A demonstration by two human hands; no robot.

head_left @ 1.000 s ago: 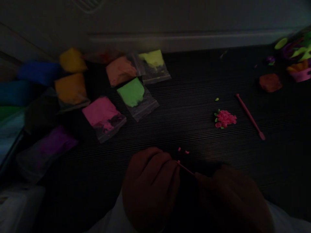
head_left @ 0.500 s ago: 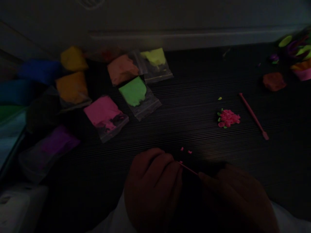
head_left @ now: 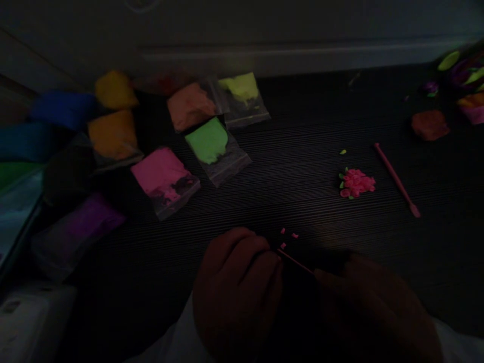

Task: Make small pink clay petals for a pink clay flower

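My left hand (head_left: 238, 287) rests on the dark surface with its fingers curled and pressed together; what they hold is hidden, with a speck of pink at the forefinger's tip. My right hand (head_left: 374, 297) lies in shadow, closed on a thin pink modelling tool (head_left: 297, 261). The tool's tip points left, close by the left fingertips and just below a small pink clay bit (head_left: 283, 245). Further pink clay bits (head_left: 295, 235) lie beyond it. Farther off sits a cluster of pink clay petals (head_left: 356, 183) with green leaves.
A second pink modelling tool (head_left: 397, 179) and a reddish-brown clay lump (head_left: 430, 125) lie right. Bags of pink clay (head_left: 161, 174), green clay (head_left: 207, 141) and orange clay (head_left: 113, 135) spread over the left. A white box (head_left: 34, 322) stands at near left.
The tool's tip has drawn slightly away from a pink clay bit, which now lies apart on the surface near the others. The right hand has shifted a little to the right.
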